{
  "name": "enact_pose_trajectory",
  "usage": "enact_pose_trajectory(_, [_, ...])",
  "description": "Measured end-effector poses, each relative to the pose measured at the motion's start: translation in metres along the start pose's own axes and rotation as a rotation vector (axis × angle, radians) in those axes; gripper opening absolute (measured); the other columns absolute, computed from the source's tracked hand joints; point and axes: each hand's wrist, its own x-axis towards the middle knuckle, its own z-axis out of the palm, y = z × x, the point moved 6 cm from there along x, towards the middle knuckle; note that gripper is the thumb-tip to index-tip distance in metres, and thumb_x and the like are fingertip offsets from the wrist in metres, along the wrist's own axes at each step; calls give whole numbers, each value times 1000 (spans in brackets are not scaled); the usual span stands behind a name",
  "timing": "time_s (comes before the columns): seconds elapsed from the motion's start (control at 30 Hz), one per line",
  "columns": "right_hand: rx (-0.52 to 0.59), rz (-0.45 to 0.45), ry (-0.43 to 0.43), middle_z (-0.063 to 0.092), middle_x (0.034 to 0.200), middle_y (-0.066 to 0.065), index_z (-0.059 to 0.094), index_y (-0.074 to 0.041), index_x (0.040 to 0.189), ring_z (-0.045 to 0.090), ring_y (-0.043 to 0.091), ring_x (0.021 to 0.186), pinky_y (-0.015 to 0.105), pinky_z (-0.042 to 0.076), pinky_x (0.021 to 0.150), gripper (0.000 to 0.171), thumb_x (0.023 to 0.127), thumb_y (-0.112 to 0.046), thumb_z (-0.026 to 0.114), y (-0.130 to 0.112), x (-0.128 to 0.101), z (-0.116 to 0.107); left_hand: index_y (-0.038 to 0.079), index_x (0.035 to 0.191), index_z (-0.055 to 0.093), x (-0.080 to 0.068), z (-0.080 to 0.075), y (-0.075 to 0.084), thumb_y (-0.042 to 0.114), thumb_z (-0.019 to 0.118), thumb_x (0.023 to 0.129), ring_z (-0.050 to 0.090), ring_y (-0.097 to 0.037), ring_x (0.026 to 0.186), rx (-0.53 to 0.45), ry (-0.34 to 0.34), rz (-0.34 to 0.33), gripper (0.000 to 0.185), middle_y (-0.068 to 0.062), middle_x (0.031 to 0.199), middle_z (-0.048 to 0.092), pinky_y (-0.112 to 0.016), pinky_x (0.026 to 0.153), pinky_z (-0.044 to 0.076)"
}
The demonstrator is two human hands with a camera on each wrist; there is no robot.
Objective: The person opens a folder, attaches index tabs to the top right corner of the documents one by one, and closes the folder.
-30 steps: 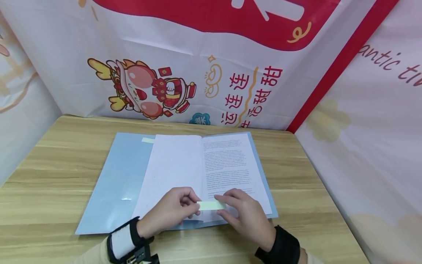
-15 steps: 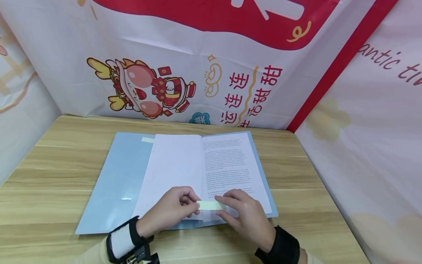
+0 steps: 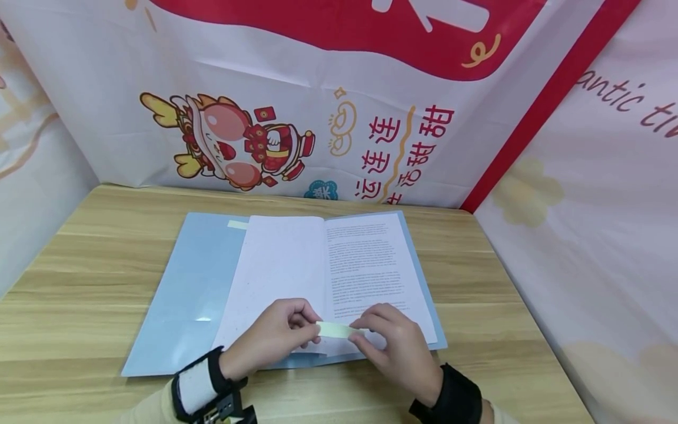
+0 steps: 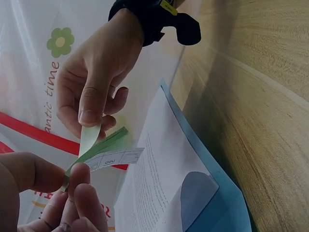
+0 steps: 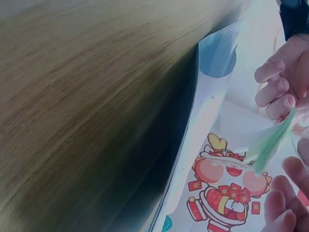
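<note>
Paper strip, pinched by left hand and right hand, has partly hidden ends, and printed page beyond both hands is unreadable.

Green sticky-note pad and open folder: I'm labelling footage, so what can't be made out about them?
Head: the printed page's words, too small; part of the blue folder's near edge, behind the left hand and wrist.
Left wrist: the held end of the green sticky-note pad, covered by the left hand; the top of the pale note, covered by the right hand.
Right wrist: the pad's leaves, blurred.
</note>
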Motion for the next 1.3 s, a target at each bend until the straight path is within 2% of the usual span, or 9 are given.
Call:
enact_pose_trajectory(0.13, [38, 19, 27, 62, 92, -14, 71, -21, 85, 58, 4, 86, 21, 52, 74, 16, 83, -14, 86, 2, 0, -2, 1, 97, 68, 0, 1, 0, 10, 67, 96, 66, -24, 75, -11, 0, 8, 8, -5, 81, 72, -28, 64, 53])
enact_pose_trajectory(0.27, [55, 62, 18, 59, 84, -18, 69, -23, 82, 53, 3, 77, 21, 47, 67, 17, 85, -14, 84, 3, 0, -2, 1, 97, 68, 0, 2, 0, 9, 67, 96, 67, -26, 76, -18, -6, 12, 8, -5, 81, 72, -28, 64, 53])
enact_pose_trajectory(0.43, [67, 118, -16, 56, 76, -19, 72, -22, 85, 47, 1, 68, 19, 43, 61, 10, 91, -17, 78, 4, 1, -2, 2, 99, 68, 1, 3, -1, 11, 67, 96, 67, -26, 77, -15, -18, -4, 9, -4, 82, 72, -28, 65, 53])
enact_pose_trajectory(0.57, [101, 147, -38, 58, 74, -19, 76, -19, 91, 47, -2, 64, 19, 44, 58, 5, 95, -19, 73, 4, 3, -2, 2, 102, 68, 1, 4, -2, 12, 66, 96, 68, -26, 78, -16, -31, 1, 11, -7, 84, 74, -28, 66, 53])
enact_pose_trajectory(0.77, [144, 141, -47, 59, 73, -19, 76, -18, 93, 48, -3, 62, 19, 46, 56, 5, 96, -16, 72, 3, 4, -3, 2, 107, 65, 1, 7, -2, 14, 66, 97, 69, -25, 79, -21, -53, 5, 16, -10, 87, 76, -30, 67, 52])
enact_pose_trajectory(0.9, [160, 138, -42, 61, 73, -17, 75, -19, 94, 49, -3, 62, 20, 45, 56, 5, 96, -15, 72, 2, 4, -6, 4, 112, 64, 1, 8, -3, 17, 66, 98, 68, -23, 80, 1, -92, 1, 20, -10, 91, 76, -30, 67, 51])
enact_pose_trajectory(1.13, [174, 112, -23, 61, 74, -19, 74, -21, 94, 49, -4, 63, 21, 44, 56, 8, 95, -13, 73, 2, 6, -10, 7, 123, 61, -2, 6, 0, 27, 74, 95, 69, -20, 86, 46, -164, 63, 37, -2, 96, 72, -32, 79, 54])
enact_pose_trajectory(1.3, [208, 98, -56, 62, 76, -17, 75, -20, 95, 49, -2, 64, 23, 46, 55, 7, 95, -13, 72, 1, 6, -9, 8, 129, 60, -4, -1, 4, 29, 81, 89, 66, -20, 87, 110, -161, 88, 50, -11, 108, 63, -29, 75, 53])
